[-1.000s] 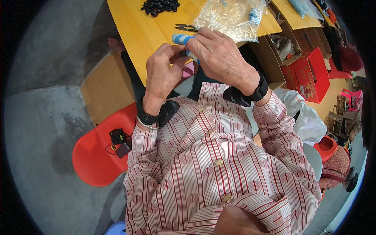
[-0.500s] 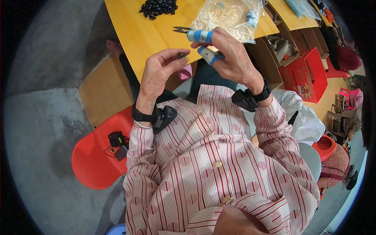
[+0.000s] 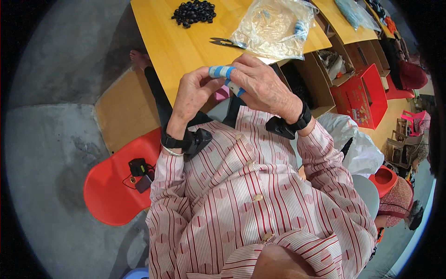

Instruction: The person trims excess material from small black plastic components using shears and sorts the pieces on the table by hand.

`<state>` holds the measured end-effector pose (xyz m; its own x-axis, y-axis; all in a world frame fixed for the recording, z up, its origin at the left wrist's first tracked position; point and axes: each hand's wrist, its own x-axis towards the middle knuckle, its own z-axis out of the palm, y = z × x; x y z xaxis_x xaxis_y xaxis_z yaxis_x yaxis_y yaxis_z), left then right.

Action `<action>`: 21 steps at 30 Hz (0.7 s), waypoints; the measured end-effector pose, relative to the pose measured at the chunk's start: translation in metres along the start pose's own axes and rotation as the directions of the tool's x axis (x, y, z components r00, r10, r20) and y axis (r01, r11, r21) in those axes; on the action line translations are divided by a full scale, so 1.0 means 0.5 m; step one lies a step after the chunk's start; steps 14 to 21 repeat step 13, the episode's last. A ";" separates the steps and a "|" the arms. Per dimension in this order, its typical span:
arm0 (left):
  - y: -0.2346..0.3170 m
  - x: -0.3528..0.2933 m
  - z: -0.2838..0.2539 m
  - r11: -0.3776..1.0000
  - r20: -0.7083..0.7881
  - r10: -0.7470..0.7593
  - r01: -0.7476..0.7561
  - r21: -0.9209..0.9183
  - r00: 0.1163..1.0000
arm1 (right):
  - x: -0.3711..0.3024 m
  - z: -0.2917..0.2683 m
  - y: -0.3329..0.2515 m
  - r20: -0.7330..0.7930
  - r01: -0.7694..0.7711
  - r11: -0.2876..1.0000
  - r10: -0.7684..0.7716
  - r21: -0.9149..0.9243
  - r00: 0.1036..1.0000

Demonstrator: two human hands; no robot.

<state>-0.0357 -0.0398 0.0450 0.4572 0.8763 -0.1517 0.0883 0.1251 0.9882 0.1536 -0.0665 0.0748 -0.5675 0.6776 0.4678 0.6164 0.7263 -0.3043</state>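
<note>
My left hand (image 3: 189, 95) and my right hand (image 3: 269, 86) meet just in front of the table's near edge, fingertips together. The left thumb and fingers are closed in a pinch; the small dark round piece seen there earlier is now covered by my fingers. Blue-and-white tape wraps two fingers of the right hand, which press in at the same spot; what they grip is hidden. Beyond the hands, black thread snips (image 3: 226, 43) lie on the yellow table (image 3: 172, 51), partly by a clear plastic bag (image 3: 265, 28). A heap of small black round pieces (image 3: 194, 13) sits farther back.
Right of the table stand open cardboard boxes (image 3: 320, 88) and a red box (image 3: 362, 97). A white plastic bag (image 3: 355, 139) is by my right elbow. On my left, a red stool (image 3: 111, 186) carries a small black device (image 3: 138, 166). Other people sit at far right.
My right hand has come down and left to join the left one, and its spread taped fingers have closed together. The snips, partly covered before, now show more fully on the table.
</note>
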 end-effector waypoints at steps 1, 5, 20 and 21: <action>-0.007 0.001 -0.001 1.000 0.001 0.002 -0.002 0.000 1.000 | -0.001 0.002 -0.001 0.016 -0.005 1.000 0.005 -0.014 1.000; -0.034 0.010 0.003 0.987 -0.073 0.082 -0.091 -0.129 0.994 | 0.010 0.015 0.008 0.036 0.023 1.000 -0.022 -0.012 0.999; -0.111 0.050 -0.045 0.997 -0.150 0.073 -0.077 -0.023 0.986 | 0.048 0.051 0.123 0.068 -0.245 0.937 0.236 0.248 0.969; -0.111 0.050 -0.045 0.997 -0.150 0.073 -0.077 -0.023 0.986 | 0.048 0.051 0.123 0.068 -0.245 0.937 0.236 0.248 0.969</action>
